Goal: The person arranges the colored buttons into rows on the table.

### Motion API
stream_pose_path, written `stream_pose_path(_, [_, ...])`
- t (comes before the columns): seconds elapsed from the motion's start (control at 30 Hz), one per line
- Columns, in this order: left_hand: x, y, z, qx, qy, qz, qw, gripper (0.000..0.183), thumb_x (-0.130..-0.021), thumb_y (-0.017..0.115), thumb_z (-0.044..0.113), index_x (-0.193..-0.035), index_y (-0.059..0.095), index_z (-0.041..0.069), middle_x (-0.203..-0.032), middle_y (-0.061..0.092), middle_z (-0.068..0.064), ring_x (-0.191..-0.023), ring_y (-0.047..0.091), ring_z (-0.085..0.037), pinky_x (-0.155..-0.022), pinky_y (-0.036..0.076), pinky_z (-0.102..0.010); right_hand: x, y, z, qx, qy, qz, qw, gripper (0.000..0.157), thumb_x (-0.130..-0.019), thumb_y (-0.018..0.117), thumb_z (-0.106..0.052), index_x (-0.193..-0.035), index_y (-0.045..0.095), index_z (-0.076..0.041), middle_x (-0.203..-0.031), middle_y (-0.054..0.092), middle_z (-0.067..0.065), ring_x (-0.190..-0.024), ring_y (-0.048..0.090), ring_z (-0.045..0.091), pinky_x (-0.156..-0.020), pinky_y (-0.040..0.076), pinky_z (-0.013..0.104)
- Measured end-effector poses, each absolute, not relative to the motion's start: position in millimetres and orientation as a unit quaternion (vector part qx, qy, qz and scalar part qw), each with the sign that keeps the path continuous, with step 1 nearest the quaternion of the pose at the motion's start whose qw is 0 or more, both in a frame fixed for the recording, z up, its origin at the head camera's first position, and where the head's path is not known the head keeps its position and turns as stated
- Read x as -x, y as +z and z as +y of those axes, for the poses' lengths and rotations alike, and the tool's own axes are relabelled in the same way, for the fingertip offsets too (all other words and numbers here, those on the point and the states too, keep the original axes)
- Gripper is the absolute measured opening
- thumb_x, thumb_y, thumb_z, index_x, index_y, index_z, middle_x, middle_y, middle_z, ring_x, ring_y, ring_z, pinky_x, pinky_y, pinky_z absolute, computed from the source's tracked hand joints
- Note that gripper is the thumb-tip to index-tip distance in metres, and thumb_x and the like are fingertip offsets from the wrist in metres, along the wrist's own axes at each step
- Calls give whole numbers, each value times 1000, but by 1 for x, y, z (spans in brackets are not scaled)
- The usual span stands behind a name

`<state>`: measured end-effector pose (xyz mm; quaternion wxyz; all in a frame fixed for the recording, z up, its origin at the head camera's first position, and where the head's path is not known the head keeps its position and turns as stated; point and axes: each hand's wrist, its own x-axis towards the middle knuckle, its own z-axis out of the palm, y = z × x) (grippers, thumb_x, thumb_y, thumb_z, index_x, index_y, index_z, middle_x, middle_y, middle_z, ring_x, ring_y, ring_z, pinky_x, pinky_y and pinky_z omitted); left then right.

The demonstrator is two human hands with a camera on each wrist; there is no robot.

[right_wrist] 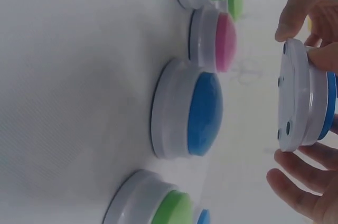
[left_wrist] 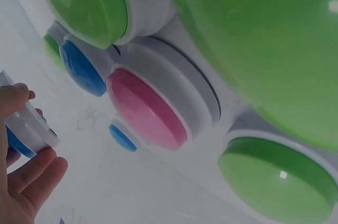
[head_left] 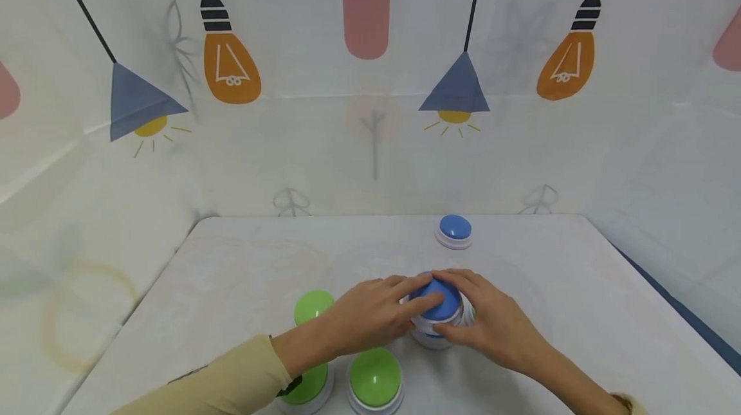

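Both hands hold one blue-domed push button (head_left: 442, 299) with a white base, raised above the table. My left hand (head_left: 370, 312) lays its fingers over the blue dome and the rim from the left. From the right, my right hand (head_left: 498, 322) grips the button, thumb on the near side and fingers on the far side. The flat white underside (right_wrist: 288, 97) shows small dark round spots in the right wrist view. Beneath it a second blue button (right_wrist: 205, 113) stands on the table, mostly hidden in the head view. A pink button (left_wrist: 148, 110) stands beside that one.
Green buttons stand near the front, one (head_left: 375, 376) below the left hand and another (head_left: 313, 305) behind the left wrist. A further blue button (head_left: 455, 228) stands near the table's (head_left: 249, 254) back edge. A printed cloth (head_left: 312, 145) hangs behind.
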<state>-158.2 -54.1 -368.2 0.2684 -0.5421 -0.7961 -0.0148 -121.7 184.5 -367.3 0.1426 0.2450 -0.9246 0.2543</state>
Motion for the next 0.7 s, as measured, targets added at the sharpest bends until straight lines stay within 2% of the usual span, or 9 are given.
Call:
stream_pose_path(0.2, [150, -374, -56, 550, -24, -789, 273, 61, -85, 78, 33, -140, 53, 24, -143, 54, -4, -111, 64, -15, -79, 57, -22, 111, -369, 182, -237, 246, -930, 138, 69, -76, 85, -41, -137, 56, -24, -132, 58, -11, -118, 61, 17, -92, 55, 41])
stream_pose_path(0.47, [138, -378, -57, 565, -34, -779, 272, 59, -88, 75, 29, -142, 52, 22, -143, 54, -7, -112, 64, -15, -91, 53, -21, 95, -372, 182, -230, 240, -931, 152, 74, -69, 89, -38, -135, 57, -27, -131, 59, -11, -116, 61, 15, -91, 56, 40])
stream_pose_path(0.6, [131, -379, -56, 565, -32, -784, 255, 60, -88, 75, 31, -142, 51, 23, -144, 54, -6, -111, 65, -13, -91, 52, -20, 90, -376, 183, -227, 234, -933, 149, 75, -68, 90, -38, -135, 58, -26, -132, 57, -13, -117, 60, 12, -91, 56, 36])
stream_pose_path(0.7, [126, -380, -55, 562, -24, -795, 228, 63, -88, 75, 33, -145, 48, 25, -148, 51, -5, -112, 65, -13, -90, 53, -19, 86, -378, 184, -216, 238, -939, 125, 73, -71, 86, -46, -135, 58, -27, -133, 56, -13, -116, 60, 11, -90, 56, 35])
